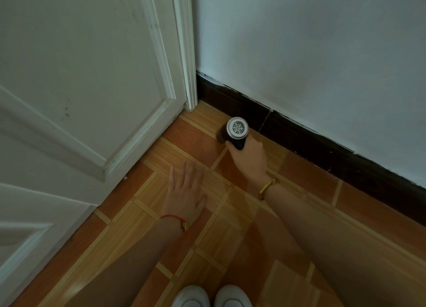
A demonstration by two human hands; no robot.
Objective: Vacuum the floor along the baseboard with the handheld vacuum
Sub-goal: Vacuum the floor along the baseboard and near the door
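Single head cam, looks steeply down and fwd, close over the floor (189,249). Door (80,87) at 10 o'clock, baseboard (322,150) runs 12 to 3, shoes (212,297) at 6.

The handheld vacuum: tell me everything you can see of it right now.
The handheld vacuum is a small dark cylinder with a silver rear cap bearing a round web-patterned vent grille, facing the camera. It looks like plastic. The right hand grips its dark handle from below. It sits low over the tiled floor, nose pointing away toward the door-frame corner, right beside the dark baseboard. Its nozzle is hidden.
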